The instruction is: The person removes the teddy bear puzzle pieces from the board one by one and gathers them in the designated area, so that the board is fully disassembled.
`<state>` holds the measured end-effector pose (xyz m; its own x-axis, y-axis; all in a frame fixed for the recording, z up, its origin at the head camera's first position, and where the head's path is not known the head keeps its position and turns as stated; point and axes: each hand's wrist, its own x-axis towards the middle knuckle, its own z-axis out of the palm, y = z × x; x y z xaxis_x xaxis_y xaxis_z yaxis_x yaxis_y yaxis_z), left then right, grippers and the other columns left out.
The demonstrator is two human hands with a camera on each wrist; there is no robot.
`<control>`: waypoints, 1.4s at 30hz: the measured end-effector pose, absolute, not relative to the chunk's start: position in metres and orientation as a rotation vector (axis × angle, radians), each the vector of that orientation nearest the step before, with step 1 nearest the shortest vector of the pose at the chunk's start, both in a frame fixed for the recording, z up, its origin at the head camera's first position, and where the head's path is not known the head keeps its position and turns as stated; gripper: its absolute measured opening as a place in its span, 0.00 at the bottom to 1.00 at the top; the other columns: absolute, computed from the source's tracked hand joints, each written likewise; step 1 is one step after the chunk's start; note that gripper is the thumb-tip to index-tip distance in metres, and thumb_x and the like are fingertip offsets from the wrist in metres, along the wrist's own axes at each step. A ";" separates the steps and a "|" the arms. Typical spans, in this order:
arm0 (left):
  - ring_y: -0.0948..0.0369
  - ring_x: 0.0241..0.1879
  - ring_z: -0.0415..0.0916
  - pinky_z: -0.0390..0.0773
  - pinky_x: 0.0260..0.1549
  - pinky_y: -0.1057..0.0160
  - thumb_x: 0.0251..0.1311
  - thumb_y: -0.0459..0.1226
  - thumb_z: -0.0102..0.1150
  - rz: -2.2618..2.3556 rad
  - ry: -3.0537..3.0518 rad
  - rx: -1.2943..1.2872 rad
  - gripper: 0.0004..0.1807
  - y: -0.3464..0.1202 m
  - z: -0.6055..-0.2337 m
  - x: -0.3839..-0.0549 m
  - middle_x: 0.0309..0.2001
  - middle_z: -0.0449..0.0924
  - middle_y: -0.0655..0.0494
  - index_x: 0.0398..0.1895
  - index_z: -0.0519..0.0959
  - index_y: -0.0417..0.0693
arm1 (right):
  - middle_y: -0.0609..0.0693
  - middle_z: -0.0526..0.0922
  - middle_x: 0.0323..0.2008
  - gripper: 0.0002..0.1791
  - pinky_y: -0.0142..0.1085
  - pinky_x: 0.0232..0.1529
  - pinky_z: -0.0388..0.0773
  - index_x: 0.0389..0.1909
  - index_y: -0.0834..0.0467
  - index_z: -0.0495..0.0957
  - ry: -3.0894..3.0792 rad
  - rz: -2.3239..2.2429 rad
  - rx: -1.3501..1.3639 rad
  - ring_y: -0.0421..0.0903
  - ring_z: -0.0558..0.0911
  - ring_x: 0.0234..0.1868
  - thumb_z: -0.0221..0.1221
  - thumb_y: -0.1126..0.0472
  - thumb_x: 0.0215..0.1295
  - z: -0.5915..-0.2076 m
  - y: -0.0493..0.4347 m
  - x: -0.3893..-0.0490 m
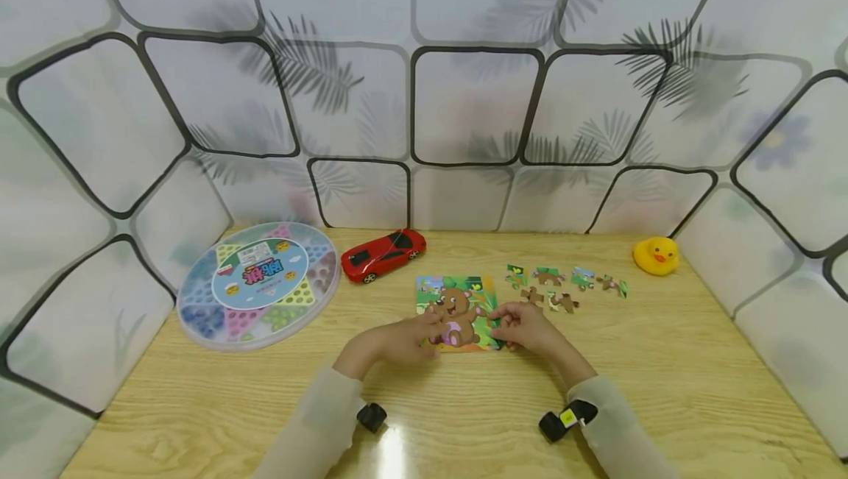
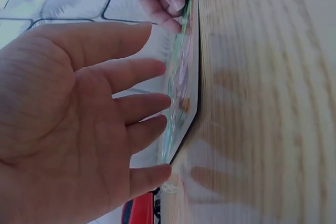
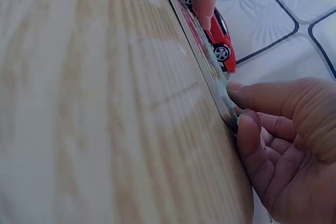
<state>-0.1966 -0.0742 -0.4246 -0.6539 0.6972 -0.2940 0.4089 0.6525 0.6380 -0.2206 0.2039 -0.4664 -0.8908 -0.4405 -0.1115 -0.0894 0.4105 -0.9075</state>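
A jigsaw puzzle (image 1: 457, 306) with a brown bear on it lies flat on the table. My left hand (image 1: 405, 338) is over its left side, with fingers extended and spread and fingertips at the picture's surface; the left wrist view shows the palm (image 2: 79, 103) holding nothing. At the right edge, my right hand (image 1: 530, 328) pinches the puzzle's border between thumb and forefinger. In the right wrist view the thumb (image 3: 262, 97) lies on top near the corner; whether a loose piece is between the fingertips is hidden.
Several loose puzzle pieces (image 1: 562, 302) lie to the right of the puzzle. A red toy car (image 1: 384, 255) stands behind it, a round Chinese checkers box (image 1: 261, 284) lies left, and a yellow rubber duck (image 1: 656, 256) sits at back right. A patterned cloth wall (image 1: 464, 199) borders the table.
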 end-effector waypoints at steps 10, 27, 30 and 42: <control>0.56 0.74 0.33 0.37 0.66 0.39 0.66 0.47 0.51 0.466 2.398 0.829 0.32 -0.072 -0.427 -0.189 0.76 0.38 0.51 0.73 0.58 0.57 | 0.49 0.71 0.21 0.16 0.30 0.19 0.71 0.47 0.72 0.73 2.350 -1.473 -0.498 0.38 0.68 0.17 0.62 0.69 0.59 -0.464 0.203 -0.216; 0.55 0.73 0.24 0.30 0.65 0.39 0.71 0.47 0.43 0.473 2.358 0.915 0.31 -0.078 -0.435 -0.188 0.76 0.31 0.50 0.75 0.52 0.55 | 0.49 0.71 0.22 0.15 0.27 0.19 0.71 0.45 0.73 0.72 2.386 -1.455 -0.563 0.36 0.69 0.18 0.61 0.71 0.59 -0.463 0.202 -0.215; 0.56 0.73 0.24 0.29 0.65 0.40 0.71 0.49 0.42 0.483 2.356 0.900 0.31 -0.079 -0.436 -0.188 0.76 0.30 0.52 0.75 0.52 0.55 | 0.49 0.70 0.22 0.15 0.27 0.20 0.71 0.45 0.73 0.71 2.377 -1.474 -0.550 0.37 0.69 0.18 0.60 0.71 0.59 -0.464 0.202 -0.215; 0.57 0.74 0.24 0.29 0.66 0.40 0.73 0.53 0.33 0.541 2.351 0.852 0.29 -0.077 -0.437 -0.188 0.76 0.30 0.53 0.74 0.52 0.59 | 0.50 0.73 0.28 0.12 0.31 0.27 0.76 0.44 0.70 0.72 2.318 -1.610 -0.319 0.42 0.73 0.25 0.57 0.65 0.65 -0.466 0.201 -0.215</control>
<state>-0.1882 -0.0766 -0.4366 -0.6312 0.6781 -0.3766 0.4451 0.7143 0.5401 -0.2150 0.2011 -0.4659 -0.9303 -0.3475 -0.1176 -0.0111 0.3471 -0.9378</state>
